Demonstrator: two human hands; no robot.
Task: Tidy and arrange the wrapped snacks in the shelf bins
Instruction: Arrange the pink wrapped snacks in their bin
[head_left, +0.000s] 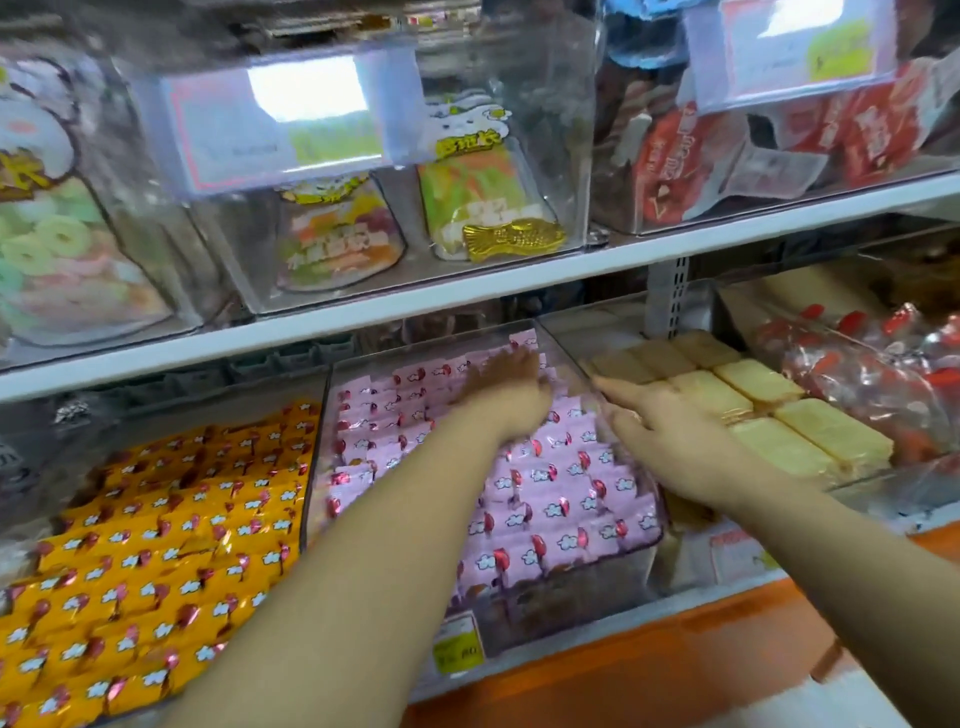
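Note:
Pink wrapped snacks (550, 499) fill a clear bin (571, 577) in the middle of the lower shelf. My left hand (501, 387) lies on the far rows of these pink packets, fingers reaching toward the bin's back right corner; motion blur hides whether it grips one. My right hand (670, 431) stretches over the bin's right wall, fingers straight and pointing left, resting by the pale yellow wrapped cakes (769, 415) in the neighbouring bin.
Orange wrapped snacks (156, 561) fill the bin at the left. Red-and-clear packets (872, 374) lie at the right. Above, a white shelf board (467, 296) carries clear bins of gummy bags (337, 239) and red packets (675, 161). An orange ledge (675, 660) runs along the front.

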